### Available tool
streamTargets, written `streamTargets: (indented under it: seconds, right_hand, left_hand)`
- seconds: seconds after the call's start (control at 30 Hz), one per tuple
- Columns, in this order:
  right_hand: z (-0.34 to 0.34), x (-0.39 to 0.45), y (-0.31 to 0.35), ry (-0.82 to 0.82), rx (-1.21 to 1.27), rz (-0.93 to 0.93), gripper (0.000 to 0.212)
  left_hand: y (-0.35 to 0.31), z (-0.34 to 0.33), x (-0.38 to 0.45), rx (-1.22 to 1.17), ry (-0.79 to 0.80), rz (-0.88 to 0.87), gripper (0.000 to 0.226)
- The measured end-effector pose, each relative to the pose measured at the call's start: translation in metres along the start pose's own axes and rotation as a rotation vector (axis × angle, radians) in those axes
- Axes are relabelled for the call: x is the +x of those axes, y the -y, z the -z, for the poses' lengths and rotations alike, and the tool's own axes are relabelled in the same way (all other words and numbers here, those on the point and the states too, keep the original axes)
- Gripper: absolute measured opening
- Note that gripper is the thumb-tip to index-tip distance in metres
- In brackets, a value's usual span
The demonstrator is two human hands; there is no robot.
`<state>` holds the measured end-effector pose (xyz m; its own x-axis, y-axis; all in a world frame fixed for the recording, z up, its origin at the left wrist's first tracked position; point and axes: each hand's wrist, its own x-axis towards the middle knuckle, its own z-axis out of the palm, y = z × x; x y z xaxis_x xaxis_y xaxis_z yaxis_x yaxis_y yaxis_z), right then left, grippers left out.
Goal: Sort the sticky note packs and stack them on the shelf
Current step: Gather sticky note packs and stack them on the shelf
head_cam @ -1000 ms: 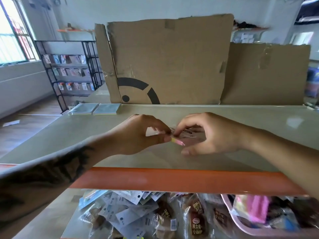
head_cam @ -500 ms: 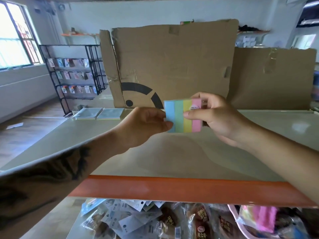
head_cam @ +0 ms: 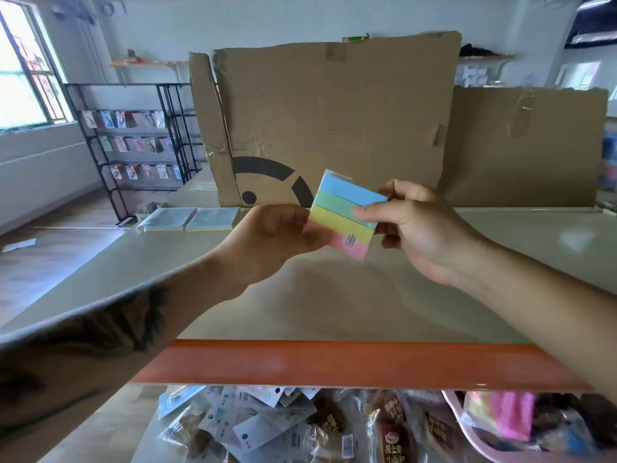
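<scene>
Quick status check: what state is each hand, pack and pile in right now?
sticky note pack: held above the shelf, tilted, still wrapped.
left hand: pinches the pack's left end.
right hand: grips its right end.
two flat packs: lying side by side on the shelf.
bagged goods: heaped below.

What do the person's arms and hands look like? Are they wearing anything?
Both arms are bare, with no sleeves, gloves, rings or watch in view. The left forearm carries a large dark tattoo with jagged, feathery edges, blurred near the camera. The left hand and right hand show no markings; the right forearm is plain.
</scene>
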<state>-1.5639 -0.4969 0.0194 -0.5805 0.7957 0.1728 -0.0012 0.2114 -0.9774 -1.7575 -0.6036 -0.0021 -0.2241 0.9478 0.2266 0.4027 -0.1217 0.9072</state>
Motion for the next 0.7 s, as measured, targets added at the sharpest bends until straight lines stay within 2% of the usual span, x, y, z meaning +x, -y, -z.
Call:
streamTargets:
  seconds: [0.07,0.13,0.17,0.23,0.27,0.33,0.4,0.53,0.6,0.67,0.7]
  right_hand:
    - [-0.001,-0.002,-0.003,0.034,0.065,-0.064,0.033]
    - [-0.002,-0.003,-0.008,0.027,-0.012,-0.056,0.038]
    - [-0.002,-0.004,-0.009,0.016,-0.091,-0.024,0.049]
    - [0.003,-0.008,-0.012,0.015,-0.330,0.140,0.076]
    - [0.007,-0.011,-0.013,0.041,-0.503,0.269,0.081]
    - [0.011,-0.014,-0.014,0.130,-0.865,0.534,0.079]
    - [0.009,-0.010,-0.015,0.209,-1.099,0.681,0.072]
    - [0.001,0.001,-0.019,0.235,-1.140,0.742,0.066]
    - [-0.002,0.004,-0.020,0.239,-1.147,0.745,0.068]
    - [-0.006,0.009,-0.021,0.289,-1.118,0.656,0.069]
    - [-0.010,0.013,-0.021,0.318,-1.098,0.587,0.068]
  left_hand:
    - [-0.002,0.001,-0.001,0.027,-0.010,-0.002,0.018]
    - [-0.003,0.004,0.000,0.033,-0.033,-0.002,0.026]
    - [-0.004,0.005,0.000,0.026,-0.049,0.002,0.026]
    - [-0.004,0.008,0.000,0.030,-0.060,0.021,0.029]
    - [-0.003,0.009,0.000,0.043,-0.050,0.031,0.029]
    - [-0.002,0.011,-0.001,0.081,-0.030,0.045,0.021]
    - [-0.002,0.012,-0.002,0.106,-0.016,0.058,0.016]
    - [-0.006,0.014,-0.006,0.187,0.031,0.065,0.016]
    - [-0.007,0.019,-0.010,0.363,0.062,0.084,0.042]
    - [-0.008,0.029,-0.021,0.796,0.183,0.131,0.076]
    - [-0.007,0.035,-0.028,0.974,0.228,0.145,0.086]
